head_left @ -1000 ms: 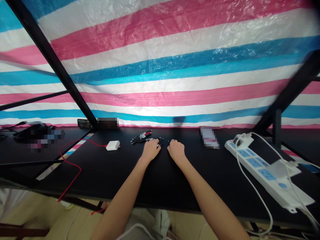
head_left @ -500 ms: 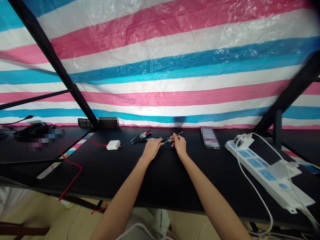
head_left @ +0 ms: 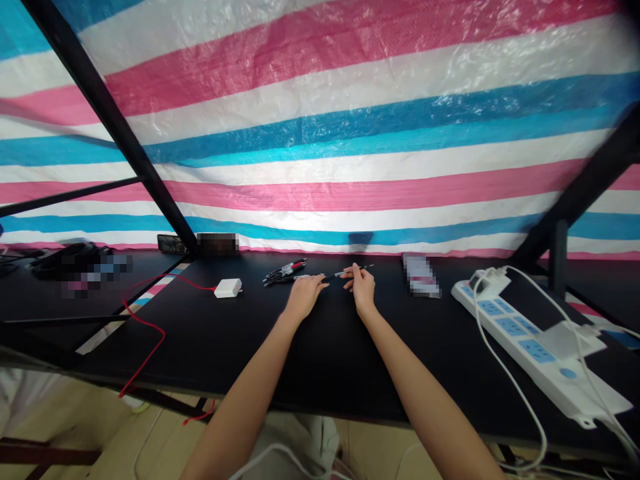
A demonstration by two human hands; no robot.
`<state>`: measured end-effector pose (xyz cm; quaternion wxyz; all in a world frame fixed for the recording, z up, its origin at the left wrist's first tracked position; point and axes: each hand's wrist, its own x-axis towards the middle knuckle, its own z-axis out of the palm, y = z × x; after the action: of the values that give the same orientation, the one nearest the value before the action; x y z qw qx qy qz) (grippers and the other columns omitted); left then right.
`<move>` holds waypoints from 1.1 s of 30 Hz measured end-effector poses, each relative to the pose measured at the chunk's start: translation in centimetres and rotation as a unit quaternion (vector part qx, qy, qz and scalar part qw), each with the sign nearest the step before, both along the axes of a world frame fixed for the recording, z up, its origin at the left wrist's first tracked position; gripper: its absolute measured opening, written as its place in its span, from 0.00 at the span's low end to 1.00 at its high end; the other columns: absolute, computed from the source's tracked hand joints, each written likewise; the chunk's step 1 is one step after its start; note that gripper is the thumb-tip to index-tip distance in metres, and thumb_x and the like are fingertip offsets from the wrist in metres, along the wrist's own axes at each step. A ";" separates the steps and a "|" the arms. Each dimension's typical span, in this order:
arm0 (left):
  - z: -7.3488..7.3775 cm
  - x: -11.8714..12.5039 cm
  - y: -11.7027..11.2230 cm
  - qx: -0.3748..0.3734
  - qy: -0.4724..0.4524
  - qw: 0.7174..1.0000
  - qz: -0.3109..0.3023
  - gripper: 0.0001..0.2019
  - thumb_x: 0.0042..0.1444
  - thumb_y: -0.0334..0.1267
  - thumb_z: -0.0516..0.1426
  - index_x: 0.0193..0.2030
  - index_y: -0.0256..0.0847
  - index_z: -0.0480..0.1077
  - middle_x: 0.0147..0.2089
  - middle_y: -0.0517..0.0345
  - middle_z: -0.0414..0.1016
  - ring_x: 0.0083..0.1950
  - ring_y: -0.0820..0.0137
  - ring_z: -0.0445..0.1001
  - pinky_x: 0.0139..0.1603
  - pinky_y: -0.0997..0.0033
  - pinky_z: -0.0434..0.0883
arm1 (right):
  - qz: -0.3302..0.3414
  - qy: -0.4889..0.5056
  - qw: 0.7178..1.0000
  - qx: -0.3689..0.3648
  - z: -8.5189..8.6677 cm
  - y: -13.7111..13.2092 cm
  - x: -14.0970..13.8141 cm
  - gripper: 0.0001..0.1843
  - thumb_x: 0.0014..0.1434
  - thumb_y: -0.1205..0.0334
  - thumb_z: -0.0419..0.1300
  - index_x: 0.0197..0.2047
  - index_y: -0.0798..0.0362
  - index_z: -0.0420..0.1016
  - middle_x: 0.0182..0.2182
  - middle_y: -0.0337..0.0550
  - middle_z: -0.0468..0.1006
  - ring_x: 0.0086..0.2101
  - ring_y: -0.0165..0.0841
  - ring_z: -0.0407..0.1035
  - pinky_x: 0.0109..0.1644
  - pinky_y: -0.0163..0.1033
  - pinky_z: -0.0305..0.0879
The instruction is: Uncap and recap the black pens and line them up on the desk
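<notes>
left hand [head_left: 303, 297] is pinching a pen [head_left: 334, 277] | right hand [head_left: 363, 288] is gripping it farther along | seemingly working it two-handed, next needing steady hold

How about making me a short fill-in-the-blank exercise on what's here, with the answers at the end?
1. The cable running to the white charger is ____.
2. The power strip lies on the person's ____ side.
3. Beside the left hand lies a small bunch of ____.
4. The sheet behind the table has stripes of white, pink and ____.

Missing words: red; right; pens; blue.
</notes>
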<state>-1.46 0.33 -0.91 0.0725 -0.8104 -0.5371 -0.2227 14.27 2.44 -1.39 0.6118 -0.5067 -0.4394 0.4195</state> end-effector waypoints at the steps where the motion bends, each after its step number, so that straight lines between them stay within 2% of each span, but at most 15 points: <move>1: 0.0 0.0 0.0 -0.001 0.002 1.000 0.000 0.15 0.60 0.43 0.48 0.47 0.40 0.68 0.39 0.53 0.75 0.41 0.67 0.71 0.44 0.68 0.63 | -0.009 0.008 1.000 0.000 0.0 0.1 0.1 0.25 0.54 0.43 0.48 0.30 0.57 0.73 0.25 0.46 0.78 0.15 0.25 0.64 0.17 0.30 0.54; 4: 0.0 0.1 0.0 -0.008 0.006 1.000 0.002 0.14 0.59 0.43 0.48 0.47 0.40 0.68 0.40 0.53 0.74 0.42 0.66 0.71 0.45 0.67 0.63 | -0.023 0.035 0.999 -0.014 -0.1 0.2 0.2 0.25 0.54 0.43 0.47 0.30 0.57 0.72 0.26 0.47 0.78 0.14 0.25 0.63 0.16 0.29 0.54; 20: 0.1 0.0 0.0 -0.013 0.001 1.000 -0.010 0.14 0.59 0.42 0.48 0.47 0.39 0.68 0.40 0.53 0.74 0.41 0.66 0.71 0.44 0.67 0.64 | 0.011 0.115 0.991 -0.066 -0.3 0.5 0.4 0.18 0.55 0.50 0.49 0.29 0.57 0.68 0.23 0.44 0.77 0.13 0.23 0.62 0.14 0.28 0.49; 33: 0.1 0.0 0.0 -0.024 -0.010 0.999 -0.019 0.15 0.59 0.42 0.48 0.48 0.39 0.68 0.42 0.52 0.74 0.44 0.66 0.71 0.46 0.67 0.64 | 0.019 0.124 0.989 -0.071 -0.6 0.7 0.4 0.18 0.57 0.51 0.48 0.28 0.56 0.67 0.22 0.43 0.76 0.13 0.23 0.62 0.14 0.28 0.50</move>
<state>-1.41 0.29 -0.79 0.0436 -0.8195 -0.5277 -0.2192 14.70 3.18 -1.98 0.6158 -0.4844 -0.3384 0.5212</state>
